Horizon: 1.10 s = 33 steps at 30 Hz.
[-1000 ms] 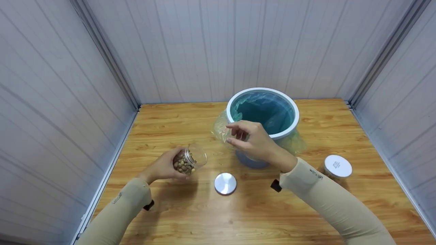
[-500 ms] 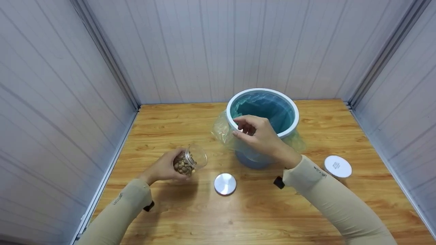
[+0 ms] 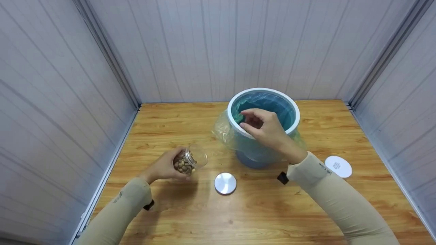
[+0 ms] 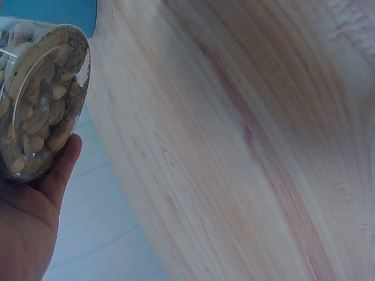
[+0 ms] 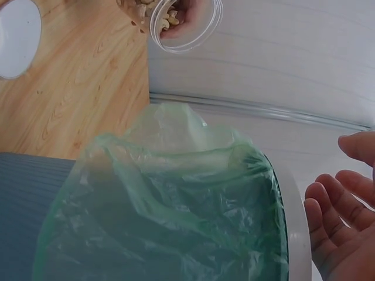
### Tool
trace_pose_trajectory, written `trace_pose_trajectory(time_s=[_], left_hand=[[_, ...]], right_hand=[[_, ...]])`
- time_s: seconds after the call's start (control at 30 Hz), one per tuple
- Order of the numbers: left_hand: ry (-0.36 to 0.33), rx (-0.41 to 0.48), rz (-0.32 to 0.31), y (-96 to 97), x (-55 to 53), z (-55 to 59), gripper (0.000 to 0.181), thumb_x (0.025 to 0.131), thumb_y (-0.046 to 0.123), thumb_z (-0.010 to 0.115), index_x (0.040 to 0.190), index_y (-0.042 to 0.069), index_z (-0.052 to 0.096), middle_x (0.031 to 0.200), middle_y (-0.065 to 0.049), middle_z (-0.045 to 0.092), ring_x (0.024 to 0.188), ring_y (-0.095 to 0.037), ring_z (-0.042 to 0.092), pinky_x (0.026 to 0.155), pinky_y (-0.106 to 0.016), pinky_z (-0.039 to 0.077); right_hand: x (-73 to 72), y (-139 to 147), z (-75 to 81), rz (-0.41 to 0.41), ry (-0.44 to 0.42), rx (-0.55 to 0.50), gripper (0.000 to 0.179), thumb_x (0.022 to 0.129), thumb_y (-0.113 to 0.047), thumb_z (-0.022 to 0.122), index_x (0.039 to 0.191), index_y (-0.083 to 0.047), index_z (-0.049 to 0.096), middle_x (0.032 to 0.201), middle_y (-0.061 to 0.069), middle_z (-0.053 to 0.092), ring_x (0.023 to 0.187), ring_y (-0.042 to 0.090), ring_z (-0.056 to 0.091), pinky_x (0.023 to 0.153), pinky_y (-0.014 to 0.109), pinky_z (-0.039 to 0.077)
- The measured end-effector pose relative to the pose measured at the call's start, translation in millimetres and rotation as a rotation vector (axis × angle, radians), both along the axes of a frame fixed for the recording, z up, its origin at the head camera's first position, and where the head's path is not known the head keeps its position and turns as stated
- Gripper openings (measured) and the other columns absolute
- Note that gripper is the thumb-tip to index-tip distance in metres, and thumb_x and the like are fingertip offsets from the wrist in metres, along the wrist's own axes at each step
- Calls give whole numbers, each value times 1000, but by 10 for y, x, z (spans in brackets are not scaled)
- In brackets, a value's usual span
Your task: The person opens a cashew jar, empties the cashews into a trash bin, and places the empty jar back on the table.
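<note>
My left hand (image 3: pixel 167 166) grips a clear jar (image 3: pixel 197 157) of nuts (image 3: pixel 184 165) above the table, tilted with its uncovered mouth to the right. The left wrist view shows the jar's base packed with nuts (image 4: pixel 44 114). My right hand (image 3: pixel 267 129) hovers over the near rim of a bin (image 3: pixel 295 126) lined with a thin green plastic bag (image 3: pixel 223 131). Its fingers curve loosely, thumb apart from the forefinger, and nothing shows between them. In the right wrist view those fingers (image 5: pixel 331 205) are beside the white rim (image 5: pixel 297 228).
A round silver lid (image 3: pixel 225 183) lies on the wooden table (image 3: pixel 224 217) between the arms. To the right is a container with a white lid (image 3: pixel 338 166), partly hidden by the right sleeve. Pale panel walls (image 3: pixel 204 51) enclose the table at the back and sides.
My right hand has moved right and away from me, from the bin's left side to over its opening. My left hand and the jar stay nearly still.
</note>
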<state>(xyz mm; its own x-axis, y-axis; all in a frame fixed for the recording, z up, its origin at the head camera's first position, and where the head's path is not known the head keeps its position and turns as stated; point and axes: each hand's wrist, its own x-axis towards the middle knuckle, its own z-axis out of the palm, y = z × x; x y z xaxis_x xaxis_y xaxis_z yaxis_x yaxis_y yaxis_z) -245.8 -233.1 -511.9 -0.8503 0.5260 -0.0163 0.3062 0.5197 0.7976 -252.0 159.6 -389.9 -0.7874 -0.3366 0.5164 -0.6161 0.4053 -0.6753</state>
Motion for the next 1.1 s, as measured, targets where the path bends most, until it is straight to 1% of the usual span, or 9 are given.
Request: trace_pose_trajectory(time_s=[0.1, 0.3, 0.4, 0.53, 0.7, 0.8, 0.9, 1.1], left_hand=[[1, 2, -1, 4, -3, 6, 90, 72, 28, 103, 147, 12, 58, 133, -11, 67, 123, -30, 65, 107, -54, 57], [4, 3, 5, 29, -12, 1, 85, 73, 20, 102, 145, 19, 59, 133, -9, 67, 122, -30, 64, 107, -54, 57], [0, 5, 3, 37, -6, -4, 83, 74, 17, 101, 146, 16, 59, 133, -9, 67, 122, -30, 64, 107, -54, 57], [-1, 1, 1, 32, 4, -3, 89, 73, 23, 102, 148, 11, 57, 134, -9, 67, 122, -29, 64, 107, -53, 57], [5, -2, -5, 23, 1, 2, 93, 72, 28, 103, 150, 9, 56, 132, -9, 69, 120, -27, 66, 105, -50, 57], [2, -9, -2, 23, 1, 10, 93, 71, 29, 103, 149, 10, 56, 132, -9, 69, 120, -27, 66, 105, -50, 57], [-4, -8, 7, 29, 6, 27, 94, 70, 29, 104, 150, 13, 56, 134, -9, 68, 122, -28, 65, 106, -52, 57], [10, -10, 3, 28, 10, 28, 94, 71, 29, 103, 150, 13, 56, 136, -11, 67, 124, -31, 65, 107, -54, 57]], right_hand=[[-19, 43, 4, -14, 4, -12, 29, 100, -9, 78, 127, -1, 76, 101, 13, 76, 85, 18, 65, 78, 15, 55], [-51, 138, 14, -64, 0, -19, 28, 100, -8, 78, 127, 0, 76, 101, 14, 75, 85, 19, 64, 79, 14, 55], [-59, 179, 20, -93, -5, -17, 29, 100, -8, 78, 127, 0, 75, 102, 15, 75, 86, 19, 64, 79, 13, 54], [-82, 226, 34, -122, -5, -20, 30, 100, -8, 78, 128, 1, 75, 103, 16, 74, 85, 17, 63, 79, 12, 54], [-115, 282, 69, -144, -4, -45, 30, 98, -4, 79, 127, 2, 75, 101, 18, 74, 85, 17, 62, 77, 12, 52], [-124, 316, 87, -163, -13, -45, 30, 97, -4, 79, 127, 1, 75, 102, 17, 74, 86, 17, 61, 77, 12, 52], [-134, 358, 99, -185, -25, -36, 30, 98, -5, 78, 128, 1, 75, 103, 17, 74, 87, 17, 61, 77, 11, 52], [-166, 481, 95, -213, -48, -32, 33, 99, -6, 77, 131, 1, 74, 106, 19, 73, 89, 17, 61, 78, 10, 53]])
